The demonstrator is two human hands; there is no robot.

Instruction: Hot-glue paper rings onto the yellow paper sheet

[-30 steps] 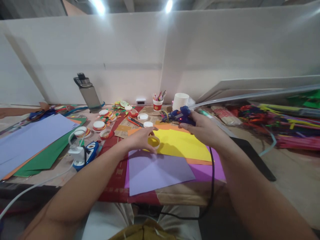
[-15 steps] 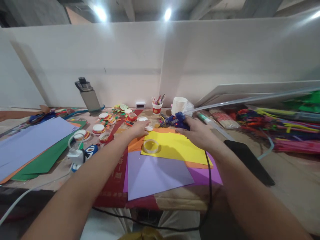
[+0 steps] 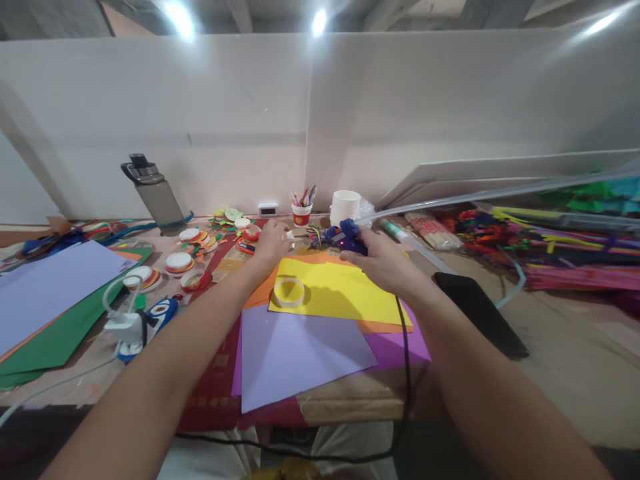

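Observation:
My right hand [image 3: 377, 251] is closed around a blue hot glue gun [image 3: 347, 235] with a small red light lit. A long clear rod [image 3: 450, 198] runs from the gun up to the right, and a black cord [image 3: 407, 373] hangs from it. My left hand [image 3: 274, 241] reaches to the back of the table with its fingers bent down at a white disc [image 3: 291, 235], mostly hidden by them. Nearer me, a translucent ring [image 3: 289, 293] lies on a yellow sheet [image 3: 345, 293], over orange, lilac and purple sheets.
Stacks of white-topped discs [image 3: 179, 263], a power strip [image 3: 163, 313] and a bottle [image 3: 157, 200] stand left. Behind are a cup of pens [image 3: 301, 212] and paper cups [image 3: 345, 205]. On the right lie a black phone-like slab [image 3: 480, 313] and colourful craft stems [image 3: 565, 247].
The view has turned slightly right, so things appear further left. My left hand has drawn up and arched over the white discs, which show less. My right hand still holds the glue gun.

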